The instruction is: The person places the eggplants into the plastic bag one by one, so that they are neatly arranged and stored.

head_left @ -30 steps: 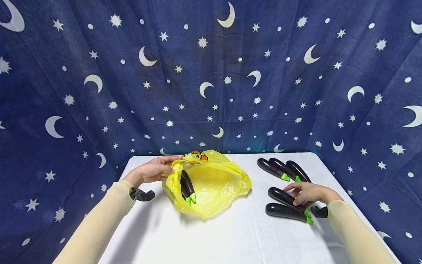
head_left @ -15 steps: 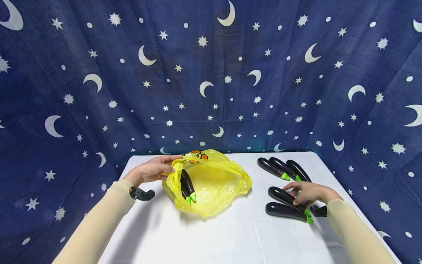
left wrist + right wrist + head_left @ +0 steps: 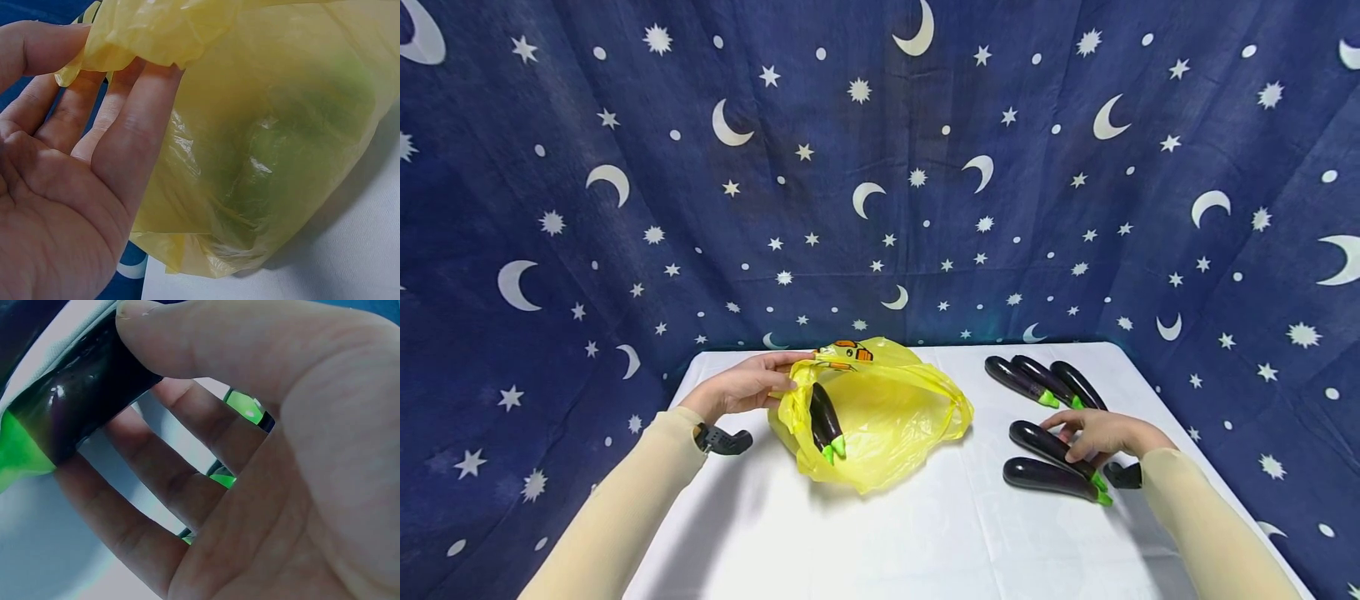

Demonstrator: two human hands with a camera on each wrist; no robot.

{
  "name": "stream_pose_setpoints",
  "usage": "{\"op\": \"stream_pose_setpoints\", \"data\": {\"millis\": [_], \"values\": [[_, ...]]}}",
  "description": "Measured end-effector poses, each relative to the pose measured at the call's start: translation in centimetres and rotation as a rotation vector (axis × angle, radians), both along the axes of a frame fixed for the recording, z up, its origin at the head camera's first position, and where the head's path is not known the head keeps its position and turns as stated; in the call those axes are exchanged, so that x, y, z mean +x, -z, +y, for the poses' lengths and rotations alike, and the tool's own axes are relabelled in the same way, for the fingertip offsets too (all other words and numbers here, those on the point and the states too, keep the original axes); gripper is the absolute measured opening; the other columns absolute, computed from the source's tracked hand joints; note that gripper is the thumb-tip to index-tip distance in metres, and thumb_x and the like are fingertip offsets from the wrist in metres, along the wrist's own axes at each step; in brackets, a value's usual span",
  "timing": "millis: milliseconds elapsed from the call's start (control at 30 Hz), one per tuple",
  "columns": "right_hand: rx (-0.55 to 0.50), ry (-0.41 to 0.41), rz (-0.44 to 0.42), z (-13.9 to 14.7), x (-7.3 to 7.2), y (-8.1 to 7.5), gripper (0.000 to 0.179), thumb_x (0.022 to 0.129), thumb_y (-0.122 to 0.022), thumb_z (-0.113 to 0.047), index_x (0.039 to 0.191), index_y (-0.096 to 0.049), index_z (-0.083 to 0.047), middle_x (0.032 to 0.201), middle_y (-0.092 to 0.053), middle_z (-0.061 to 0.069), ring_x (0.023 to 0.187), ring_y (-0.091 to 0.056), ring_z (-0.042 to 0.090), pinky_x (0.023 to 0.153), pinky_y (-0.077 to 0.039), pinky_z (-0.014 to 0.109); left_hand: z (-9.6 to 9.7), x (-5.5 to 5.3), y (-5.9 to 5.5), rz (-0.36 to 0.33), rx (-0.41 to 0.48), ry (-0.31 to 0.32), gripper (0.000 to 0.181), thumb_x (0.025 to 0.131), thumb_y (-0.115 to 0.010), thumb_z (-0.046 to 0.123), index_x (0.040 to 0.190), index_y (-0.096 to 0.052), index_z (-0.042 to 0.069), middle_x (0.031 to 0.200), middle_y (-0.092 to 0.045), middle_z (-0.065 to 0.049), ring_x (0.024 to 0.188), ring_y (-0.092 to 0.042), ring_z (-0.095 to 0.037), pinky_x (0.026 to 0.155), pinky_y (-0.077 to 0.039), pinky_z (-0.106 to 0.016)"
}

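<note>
In the head view my left hand [image 3: 747, 388] holds the left rim of a yellow plastic bag [image 3: 898, 429]. Its thumb and fingers pinch the folded film, as the left wrist view shows. The bag's mouth gapes toward me, with two dark purple eggplants [image 3: 826, 414] leaning inside on the left. On the right, my right hand [image 3: 1108, 437] grips an eggplant [image 3: 1039, 440] near its green stem end, thumb on one side and fingers on the other. Just in front of that one lies another eggplant [image 3: 1048, 476] on the table.
Three more eggplants [image 3: 1015, 377] lie in a group at the back right of the white-covered table [image 3: 910, 542]. Behind the table hangs a dark blue curtain [image 3: 820, 208] with moons and stars. A wide stretch of tablecloth separates the bag from the eggplants.
</note>
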State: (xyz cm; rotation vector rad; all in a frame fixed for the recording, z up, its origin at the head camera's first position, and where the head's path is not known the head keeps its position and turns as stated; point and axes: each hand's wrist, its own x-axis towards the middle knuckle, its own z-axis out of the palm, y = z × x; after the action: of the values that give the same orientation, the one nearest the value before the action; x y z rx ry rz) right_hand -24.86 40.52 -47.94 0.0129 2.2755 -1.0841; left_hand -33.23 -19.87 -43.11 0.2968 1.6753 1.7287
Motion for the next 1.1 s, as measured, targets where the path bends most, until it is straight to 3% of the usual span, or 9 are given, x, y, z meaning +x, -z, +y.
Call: {"op": "stream_pose_setpoints", "data": {"millis": [600,1100], "values": [[0.032,0.011,0.002,0.15,-0.66,0.32,0.071,0.079,-0.074,0.006,0.145,-0.055,-0.009,0.118,-0.054,0.016,0.089,-0.065,0.03,0.071,-0.061,0.049,-0.02,0.07,-0.16,-0.012,0.001,-0.006,0.071,0.095,-0.056,-0.007,0.16,-0.035,0.012,0.153,-0.045,-0.012,0.114,-0.063,-0.024,0.097,-0.055,-0.047],[0.031,-0.005,-0.009,0.01,-0.84,-0.07,0.072,0.08,-0.071,0.005,0.148,-0.05,-0.007,0.128,-0.052,0.023,0.097,-0.065,0.031,0.073,-0.06,0.051,0.06,0.2,-0.39,-0.004,-0.004,-0.012,0.071,0.096,-0.056,-0.007,0.16,-0.035,0.012,0.155,-0.043,-0.013,0.113,-0.063,-0.023,0.095,-0.056,-0.045]]}}
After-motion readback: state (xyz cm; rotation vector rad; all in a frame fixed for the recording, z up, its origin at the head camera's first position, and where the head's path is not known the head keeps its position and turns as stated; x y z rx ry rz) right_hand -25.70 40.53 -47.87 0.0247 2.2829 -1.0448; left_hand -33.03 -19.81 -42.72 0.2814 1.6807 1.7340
